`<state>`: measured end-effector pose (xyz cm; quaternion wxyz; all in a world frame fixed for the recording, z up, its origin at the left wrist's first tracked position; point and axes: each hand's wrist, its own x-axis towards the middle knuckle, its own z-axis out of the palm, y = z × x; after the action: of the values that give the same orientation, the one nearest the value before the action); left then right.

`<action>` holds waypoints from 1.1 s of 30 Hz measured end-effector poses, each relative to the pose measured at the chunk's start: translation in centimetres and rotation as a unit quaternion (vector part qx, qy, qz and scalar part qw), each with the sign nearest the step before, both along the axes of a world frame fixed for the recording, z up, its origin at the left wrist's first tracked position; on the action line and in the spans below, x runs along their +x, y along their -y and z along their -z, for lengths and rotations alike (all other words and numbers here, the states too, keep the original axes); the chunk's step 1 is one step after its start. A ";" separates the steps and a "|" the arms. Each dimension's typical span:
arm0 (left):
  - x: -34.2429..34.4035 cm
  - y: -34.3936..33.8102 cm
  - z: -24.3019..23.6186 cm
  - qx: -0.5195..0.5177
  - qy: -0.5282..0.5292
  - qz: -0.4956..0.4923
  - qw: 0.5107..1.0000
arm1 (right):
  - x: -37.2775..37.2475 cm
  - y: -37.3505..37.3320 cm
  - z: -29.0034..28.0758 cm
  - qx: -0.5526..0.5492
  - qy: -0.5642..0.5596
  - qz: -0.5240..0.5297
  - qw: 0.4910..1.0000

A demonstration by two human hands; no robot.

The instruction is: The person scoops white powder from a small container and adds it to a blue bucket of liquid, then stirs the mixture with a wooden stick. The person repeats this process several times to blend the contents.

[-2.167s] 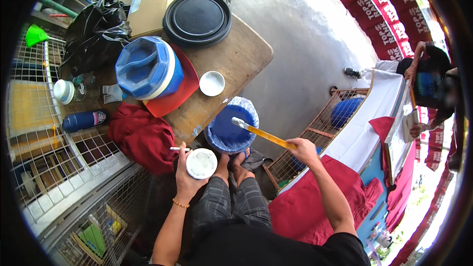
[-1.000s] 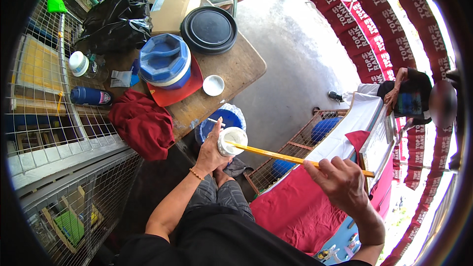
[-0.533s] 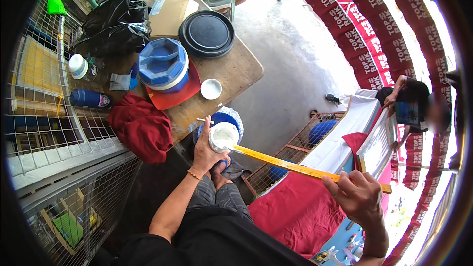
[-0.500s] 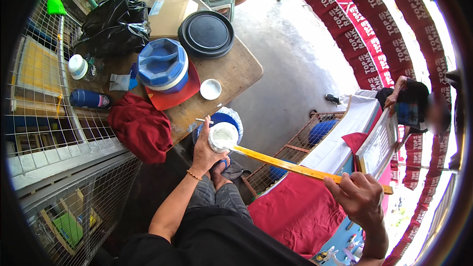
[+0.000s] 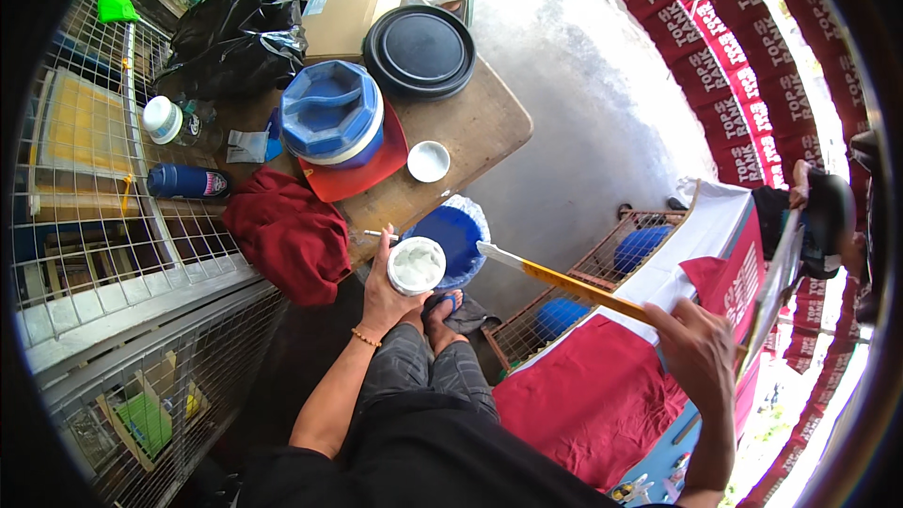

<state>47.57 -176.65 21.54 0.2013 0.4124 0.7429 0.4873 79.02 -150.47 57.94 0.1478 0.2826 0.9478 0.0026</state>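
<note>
My left hand (image 5: 379, 295) is wrapped round a white tub (image 5: 417, 266) with soft white stuff in it. A cigarette (image 5: 379, 234) sticks out between the same hand's fingers. In my right hand (image 5: 698, 350) is a long yellow stick, like a measuring stick (image 5: 583, 290), its far end coated white. That tip hangs right of the tub, near the rim of a blue bucket (image 5: 459, 243), apart from the tub. The bucket stands beyond the tub, with deep blue inside and a pale, crinkled rim.
A wooden table (image 5: 494, 122) holds a blue cooler jug (image 5: 331, 118), a black round lid (image 5: 419, 50), a white dish or lid (image 5: 429, 161) and a maroon cloth (image 5: 287, 237). At right are a cloth-covered table (image 5: 588, 395), a wire cage (image 5: 649, 219) and another person handling a panel.
The stick's white tip has come out of the tub and moved right, away from it. The person at right has turned the panel edge-on. My view has shifted a little.
</note>
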 end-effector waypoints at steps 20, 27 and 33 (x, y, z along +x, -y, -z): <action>-2.9 12.2 -2.3 -0.133 -0.009 -0.131 0.982 | -16.4 7.0 81.7 -0.230 0.180 0.000 0.956; -3.2 12.4 -1.4 -0.174 -0.044 -0.137 0.974 | -16.3 9.5 80.6 -0.268 0.096 0.125 0.950; -3.3 11.4 -1.8 -0.184 -0.053 -0.102 0.976 | -16.8 8.7 78.0 -0.324 0.075 0.217 0.918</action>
<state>44.26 -188.05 23.39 0.1835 0.3154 0.8675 0.3381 62.23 -159.15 -20.07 0.2993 0.4170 0.7981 -0.3156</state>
